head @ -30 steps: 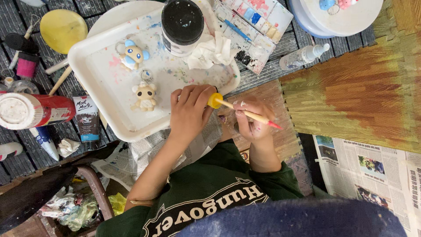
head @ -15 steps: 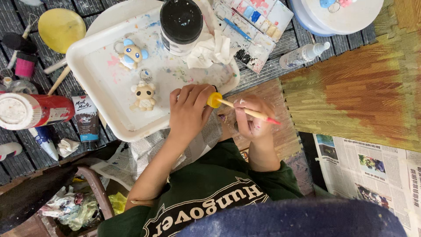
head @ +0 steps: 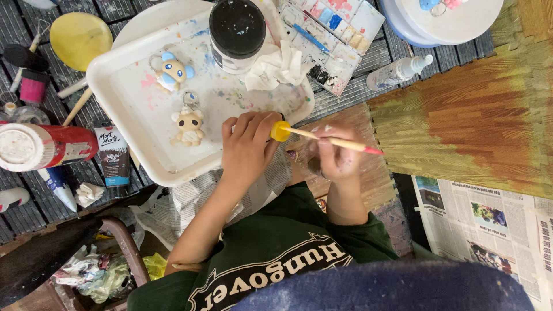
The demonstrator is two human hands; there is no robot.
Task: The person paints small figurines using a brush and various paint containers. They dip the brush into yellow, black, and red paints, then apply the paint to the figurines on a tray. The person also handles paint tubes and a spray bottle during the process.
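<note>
My left hand (head: 247,147) grips a small round yellow piece (head: 280,131) at the near edge of a white tray (head: 124,86). My right hand (head: 337,154) holds a thin wooden paintbrush (head: 331,140) with a pink end, its tip resting against the yellow piece. On the tray lie a beige animal figurine (head: 187,126) and a blue-eared figurine (head: 173,70), both just left of my left hand. A black-lidded paint jar (head: 237,27) and a crumpled white tissue (head: 276,68) stand at the tray's far side.
A watercolour palette (head: 334,43) and a small spray bottle (head: 397,72) lie beyond my hands. Paint tubes (head: 112,158), a red can (head: 40,147) and a yellow disc (head: 79,39) sit at the left. Newspaper (head: 484,216) and a brown-green painted board (head: 472,126) are at the right.
</note>
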